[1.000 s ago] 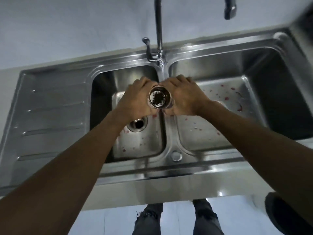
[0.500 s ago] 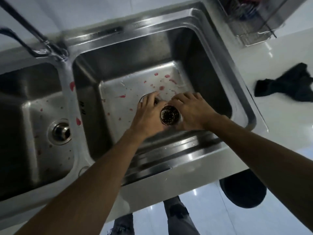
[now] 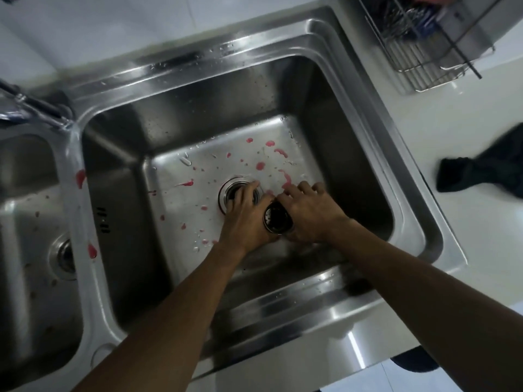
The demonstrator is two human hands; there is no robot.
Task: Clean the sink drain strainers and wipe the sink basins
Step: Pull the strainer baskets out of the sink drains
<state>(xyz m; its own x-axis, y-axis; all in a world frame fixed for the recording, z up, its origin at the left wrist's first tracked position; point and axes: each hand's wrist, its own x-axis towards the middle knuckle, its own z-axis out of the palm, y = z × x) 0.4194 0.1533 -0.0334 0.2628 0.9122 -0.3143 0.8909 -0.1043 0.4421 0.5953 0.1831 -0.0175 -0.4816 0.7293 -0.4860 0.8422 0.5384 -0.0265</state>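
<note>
Both my hands are down in the right sink basin (image 3: 334, 114), which is spattered with pink stains. Between them I hold a round metal drain strainer (image 3: 278, 220) with dark debris inside. My left hand (image 3: 245, 219) grips its left side, fingers reaching over the open drain hole (image 3: 229, 193). My right hand (image 3: 310, 215) grips its right side. The strainer sits just to the right of the drain hole, low over the basin floor. In the left basin (image 3: 25, 222) another drain strainer (image 3: 64, 254) sits in its drain, with pink spots around it.
The faucet base (image 3: 36, 108) stands at the upper left between the basins. A wire dish rack (image 3: 424, 43) is on the white counter at the upper right. A dark cloth (image 3: 478, 176) lies on the counter right of the sink.
My hands carried the strainer from above the divider between the basins over to the right basin and lowered it beside the drain hole. My view swung right with them.
</note>
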